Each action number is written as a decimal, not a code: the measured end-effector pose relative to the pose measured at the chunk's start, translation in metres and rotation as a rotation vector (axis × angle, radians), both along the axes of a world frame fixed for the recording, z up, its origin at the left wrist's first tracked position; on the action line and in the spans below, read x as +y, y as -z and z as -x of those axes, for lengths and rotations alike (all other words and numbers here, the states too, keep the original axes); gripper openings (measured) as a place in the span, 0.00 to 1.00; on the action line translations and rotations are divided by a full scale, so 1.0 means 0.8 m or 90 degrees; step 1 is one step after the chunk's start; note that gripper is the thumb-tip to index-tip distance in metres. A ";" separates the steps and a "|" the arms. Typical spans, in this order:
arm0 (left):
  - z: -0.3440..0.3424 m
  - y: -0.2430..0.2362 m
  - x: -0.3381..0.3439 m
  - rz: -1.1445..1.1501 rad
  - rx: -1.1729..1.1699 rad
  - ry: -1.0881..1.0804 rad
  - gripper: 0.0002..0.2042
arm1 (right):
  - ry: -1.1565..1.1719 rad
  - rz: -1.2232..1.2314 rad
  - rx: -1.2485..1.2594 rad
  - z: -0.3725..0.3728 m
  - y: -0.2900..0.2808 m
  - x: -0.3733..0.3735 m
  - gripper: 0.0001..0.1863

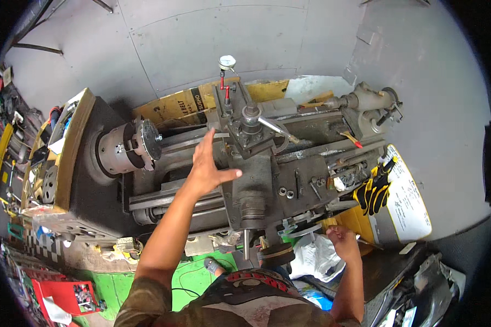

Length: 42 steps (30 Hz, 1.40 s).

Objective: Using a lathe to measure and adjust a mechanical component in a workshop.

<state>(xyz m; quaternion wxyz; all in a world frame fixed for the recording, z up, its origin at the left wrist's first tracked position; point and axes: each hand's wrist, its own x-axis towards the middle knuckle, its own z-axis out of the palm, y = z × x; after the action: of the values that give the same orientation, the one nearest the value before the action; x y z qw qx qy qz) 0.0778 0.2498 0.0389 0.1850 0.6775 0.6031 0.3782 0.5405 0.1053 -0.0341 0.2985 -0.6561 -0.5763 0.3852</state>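
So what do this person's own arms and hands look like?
The left hand and right hand are ordinary human ones, ungloved, without visible cables or markings. The left sleeve is short, dark and brownish-olive, part of a shirt with red print.

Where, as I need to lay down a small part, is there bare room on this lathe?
The dark plate right of the cross slide has a small bare patch beyond the metal nuts. To reach through, there's open space above the bed rails, between chuck and left hand. Crowded: the wooden tray and around the yellow-black glove.
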 end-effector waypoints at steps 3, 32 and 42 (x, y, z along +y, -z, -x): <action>-0.012 0.003 0.055 0.014 0.007 0.008 0.71 | 0.009 0.019 0.029 -0.029 0.021 -0.002 0.10; -0.196 -0.082 -0.155 -0.060 0.198 0.127 0.68 | -0.227 -0.286 0.118 0.102 -0.127 0.034 0.18; -0.275 -0.046 -0.183 -0.143 0.268 0.421 0.62 | -0.076 -0.140 -0.023 0.082 -0.077 -0.039 0.22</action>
<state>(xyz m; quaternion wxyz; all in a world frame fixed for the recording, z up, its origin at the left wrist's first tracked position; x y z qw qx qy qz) 0.2976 0.1035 0.0755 0.0939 0.9135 0.3324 0.2148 0.4752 0.0741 0.0272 0.3347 -0.5906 -0.6583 0.3253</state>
